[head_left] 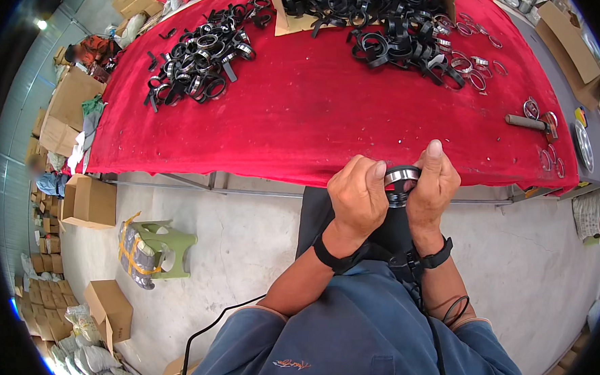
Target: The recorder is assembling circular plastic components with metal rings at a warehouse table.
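Both my hands meet just in front of the near edge of a red-covered table [309, 112]. My left hand [356, 197] and my right hand [433, 186] together grip a small round part [401, 179] with a shiny metal ring and a black band around it. My fingers hide most of it. On the far half of the cloth lie two heaps of the same black bands and rings, one heap [201, 53] at the left and a bigger heap [393, 23] at the right. Loose metal rings [473, 63] lie beside the right heap.
A hammer-like tool [531, 122] and a few rings lie near the table's right end. Cardboard boxes [94, 202] and stacked sacks line the left side of the concrete floor. A green plastic stool [157, 249] lies tipped over on the floor. Another person sits far left.
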`<state>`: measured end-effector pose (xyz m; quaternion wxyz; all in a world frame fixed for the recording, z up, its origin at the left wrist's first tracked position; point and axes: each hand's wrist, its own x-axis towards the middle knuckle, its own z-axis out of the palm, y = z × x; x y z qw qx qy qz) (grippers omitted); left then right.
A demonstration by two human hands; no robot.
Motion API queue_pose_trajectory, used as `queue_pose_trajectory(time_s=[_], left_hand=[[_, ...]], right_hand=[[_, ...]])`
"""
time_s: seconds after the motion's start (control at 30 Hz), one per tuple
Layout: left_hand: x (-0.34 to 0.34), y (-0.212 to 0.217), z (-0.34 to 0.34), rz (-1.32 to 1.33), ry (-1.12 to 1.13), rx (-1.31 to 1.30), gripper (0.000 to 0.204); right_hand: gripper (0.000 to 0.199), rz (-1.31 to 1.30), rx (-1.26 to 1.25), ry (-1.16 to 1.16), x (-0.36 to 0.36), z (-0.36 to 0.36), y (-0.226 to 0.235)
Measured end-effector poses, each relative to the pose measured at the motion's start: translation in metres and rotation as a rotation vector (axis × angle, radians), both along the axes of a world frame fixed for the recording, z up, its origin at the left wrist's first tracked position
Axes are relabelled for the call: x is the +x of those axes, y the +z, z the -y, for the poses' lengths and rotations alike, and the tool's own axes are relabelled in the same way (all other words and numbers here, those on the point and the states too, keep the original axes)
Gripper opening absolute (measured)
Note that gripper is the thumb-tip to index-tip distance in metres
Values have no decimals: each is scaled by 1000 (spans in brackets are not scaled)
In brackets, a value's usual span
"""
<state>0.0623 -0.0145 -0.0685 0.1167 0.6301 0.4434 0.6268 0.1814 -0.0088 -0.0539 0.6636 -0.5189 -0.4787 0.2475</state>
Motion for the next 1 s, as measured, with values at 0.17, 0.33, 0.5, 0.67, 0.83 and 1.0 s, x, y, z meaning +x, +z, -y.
queue_pose_trajectory(time_s=[0.17,0.33,0.5,0.67,0.83,1.0], left_hand=[[0,3,-2,-13,7,-12,31],[4,0,-3,52,-22,-65,35],[1,-15,-6,116,-235,-317,35],[-29,-31,-5,153,-447,-754,36],[-110,-22,-77,410,-467,-907,35],[-293,62,-204,807,-570,-352,42]], right_hand=[[63,-66,-32,25,-2,-2,-1],[63,-17,-90,-29,1,-7,-9],[66,-113,-255,-96,16,-17,-32],[77,-113,-441,170,20,-16,-47],[77,-385,-415,260,58,-7,-81],[75,-398,-459,260,72,-1,-82]])
